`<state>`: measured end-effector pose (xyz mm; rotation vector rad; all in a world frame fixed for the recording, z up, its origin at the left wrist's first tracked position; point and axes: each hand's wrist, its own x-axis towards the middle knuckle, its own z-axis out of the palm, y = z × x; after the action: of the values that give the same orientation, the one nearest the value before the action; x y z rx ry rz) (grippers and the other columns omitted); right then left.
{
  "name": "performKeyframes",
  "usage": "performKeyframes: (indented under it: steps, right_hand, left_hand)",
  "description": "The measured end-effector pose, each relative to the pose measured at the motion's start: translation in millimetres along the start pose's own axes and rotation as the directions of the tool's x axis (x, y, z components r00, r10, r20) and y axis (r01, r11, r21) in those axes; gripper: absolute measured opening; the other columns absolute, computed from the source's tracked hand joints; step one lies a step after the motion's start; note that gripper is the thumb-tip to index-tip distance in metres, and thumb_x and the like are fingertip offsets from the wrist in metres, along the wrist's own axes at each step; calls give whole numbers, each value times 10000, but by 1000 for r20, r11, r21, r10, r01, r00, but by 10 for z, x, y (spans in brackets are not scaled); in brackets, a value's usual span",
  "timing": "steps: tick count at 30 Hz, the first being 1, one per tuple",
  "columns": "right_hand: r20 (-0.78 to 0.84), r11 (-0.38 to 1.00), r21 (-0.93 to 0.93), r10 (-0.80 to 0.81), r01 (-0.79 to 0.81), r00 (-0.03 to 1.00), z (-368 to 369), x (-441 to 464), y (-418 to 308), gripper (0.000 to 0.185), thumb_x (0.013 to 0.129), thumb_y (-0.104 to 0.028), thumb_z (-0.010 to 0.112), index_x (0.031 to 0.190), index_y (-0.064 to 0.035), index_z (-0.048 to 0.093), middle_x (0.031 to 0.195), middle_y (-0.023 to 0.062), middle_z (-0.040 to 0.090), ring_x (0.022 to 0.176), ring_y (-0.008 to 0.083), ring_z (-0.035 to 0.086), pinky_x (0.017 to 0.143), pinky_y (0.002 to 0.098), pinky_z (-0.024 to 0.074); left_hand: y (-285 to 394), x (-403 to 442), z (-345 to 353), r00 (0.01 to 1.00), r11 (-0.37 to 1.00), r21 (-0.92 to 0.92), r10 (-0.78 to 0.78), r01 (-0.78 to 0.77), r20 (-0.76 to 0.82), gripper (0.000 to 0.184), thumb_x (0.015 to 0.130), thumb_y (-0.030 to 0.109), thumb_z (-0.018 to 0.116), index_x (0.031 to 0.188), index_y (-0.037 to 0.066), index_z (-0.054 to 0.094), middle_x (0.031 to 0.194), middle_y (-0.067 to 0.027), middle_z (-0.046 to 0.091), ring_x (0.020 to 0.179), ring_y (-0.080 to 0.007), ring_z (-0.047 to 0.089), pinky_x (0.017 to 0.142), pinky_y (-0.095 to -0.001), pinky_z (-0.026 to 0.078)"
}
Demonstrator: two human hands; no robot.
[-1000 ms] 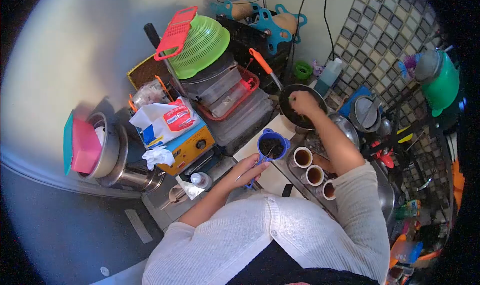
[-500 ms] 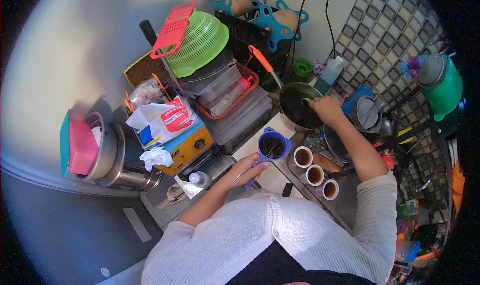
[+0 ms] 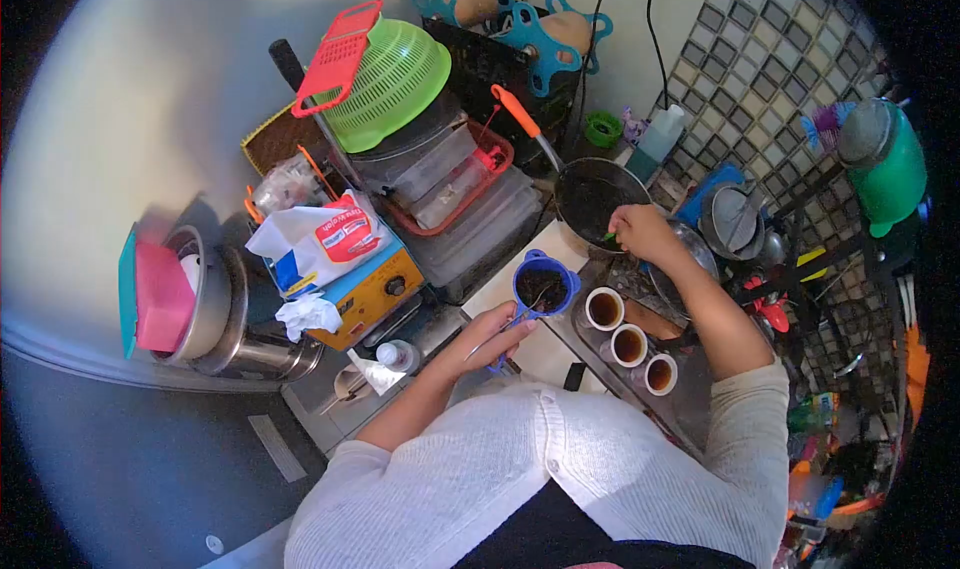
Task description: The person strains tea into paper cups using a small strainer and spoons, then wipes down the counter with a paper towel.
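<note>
My left hand [image 3: 490,337] is closed around the handle of a blue strainer [image 3: 570,287] and the shaft of a metal spoon [image 3: 490,347]. Dark, wet leaf-like bits [image 3: 540,289] fill the strainer, and the spoon's far end lies among them. My right hand [image 3: 645,234] is at the near right rim of a saucepan [image 3: 600,194] with an orange handle, pinching a small green thing [image 3: 608,236], possibly a leaf. Inside the pan it looks dark. Three white cups of brown liquid [image 3: 604,310] [image 3: 628,345] [image 3: 660,374] stand in a row between my hands.
A yellow-orange appliance [image 3: 375,294] with a plastic pack on top stands left. Behind it are stacked containers under a green colander [image 3: 395,84]. Bowls [image 3: 735,219] sit right of the pan. A bottle [image 3: 660,134] stands behind it, and a white bottle [image 3: 397,355] near my left forearm.
My right hand has moved from over the inside of the saucepan down and left to its near rim, with the green thing still in its fingers. My left hand holds nearly the same place.
</note>
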<state>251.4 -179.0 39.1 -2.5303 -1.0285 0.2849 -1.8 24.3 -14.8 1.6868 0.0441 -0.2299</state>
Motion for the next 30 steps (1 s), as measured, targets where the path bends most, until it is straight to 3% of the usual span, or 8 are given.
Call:
performKeyframes:
  steps: [1,3,7,9,15,21,26,30]
  right_hand:
    - [-1,1000,-1,0,0,1000,22,16,-11,153,816,-44,467,812,-5,615,643,115,617,618,221,640,577,345,501]
    - [57,959,228,157,-166,986,78,69,-25,175,852,-56,446,818,10,605,662,82,611,581,152,620,543,286,498]
    - [52,900,409,138,-147,989,185,189,218,200,884,-57,411,868,15,596,745,98,638,616,161,640,562,268,509]
    - [50,800,562,223,-212,974,159,173,255,210,897,-81,413,936,-3,605,814,121,665,662,169,665,564,265,517]
    - [51,612,758,290,-226,956,61,99,308,209,948,-130,397,1004,-21,567,902,130,654,747,188,669,605,261,531]
    - [39,515,830,332,-216,942,-28,0,319,220,962,-173,410,1014,-27,567,923,130,649,774,186,664,622,257,530]
    - [-26,543,824,326,-165,945,-95,-79,349,223,958,-180,418,1025,-31,569,909,117,649,756,172,660,620,240,519]
    - [-50,540,830,322,-140,945,-160,-161,340,224,953,-183,423,1035,-35,571,904,108,650,744,160,658,617,229,509]
  left_hand:
    - [30,-9,6,1000,1000,-9,-7,7,-1,296,922,350,520,855,65,481,601,6,486,545,-66,470,492,-233,380]
    - [50,-18,10,1000,1000,-18,-11,11,-6,294,922,348,521,859,63,483,601,6,485,548,-66,470,494,-232,380]
    - [-13,-26,25,1000,1000,-2,15,-15,-20,290,920,343,524,866,61,486,601,8,487,539,-68,468,485,-234,377]
    - [-47,-29,27,1000,1000,14,22,-22,-21,288,919,342,525,867,61,486,601,8,488,537,-68,467,482,-235,375]
    - [-26,-37,20,1000,999,33,-20,20,-13,291,914,352,530,878,66,492,606,11,494,540,-63,463,481,-233,370]
    - [25,-51,28,1000,998,-64,-24,23,-14,270,906,329,550,881,66,495,622,18,495,555,-63,467,497,-231,375]
    - [-108,-13,38,997,994,-87,68,-70,-24,251,899,304,566,886,64,495,640,18,501,560,-59,477,499,-221,379]
    - [-142,-3,38,999,995,-84,50,-52,-18,244,897,298,571,886,66,496,639,19,502,562,-54,481,497,-215,378]
